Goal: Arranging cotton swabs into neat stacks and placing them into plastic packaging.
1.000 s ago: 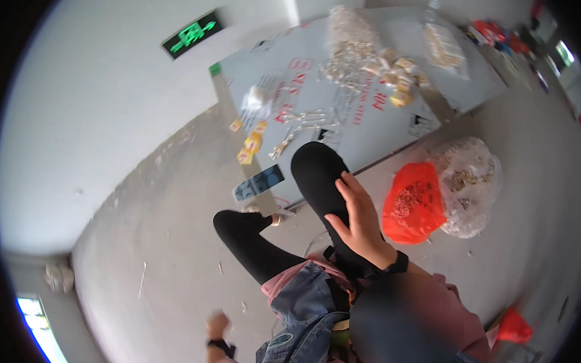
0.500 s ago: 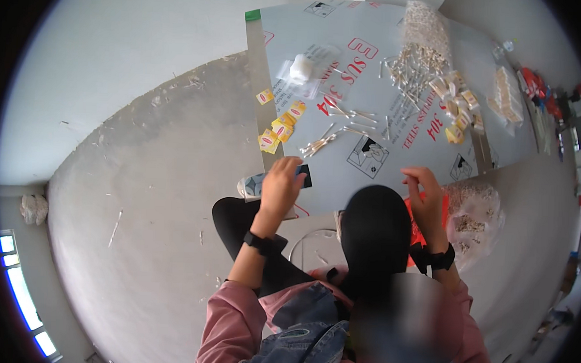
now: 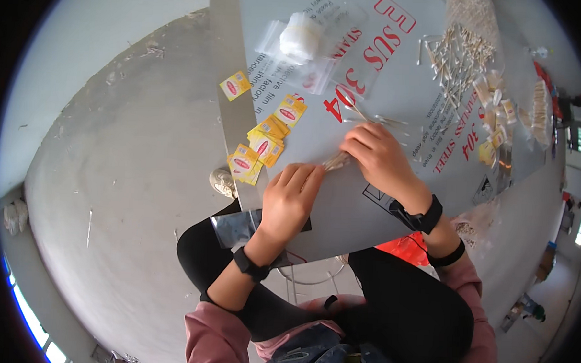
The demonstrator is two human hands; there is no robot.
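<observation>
A small bundle of cotton swabs [image 3: 335,161] lies between my two hands, low over the film-covered metal table [image 3: 327,228]. My left hand [image 3: 293,198] is closed at the bundle's left end, its fingers pointing forward. At the right end, my right hand [image 3: 382,159] pinches the bundle from above; its fingers hide part of the tips. Just beyond the right hand are a few loose cotton swabs [image 3: 385,121]. Yellow printed cards [image 3: 266,147] overlap in a stack to the left of my left hand.
Farther back sits a white bundle [image 3: 301,39] on clear plastic bags. A heap of cotton swabs [image 3: 464,59] spills from a bag at the back right, with small packed bundles [image 3: 498,113] nearer. A dark glossy sheet [image 3: 233,228] lies at the front-left edge. Below hangs a red bag [image 3: 405,249].
Both hands have moved forward from the table's near edge and come together, taking hold of the cotton swabs. My view has shifted closer to the table.
</observation>
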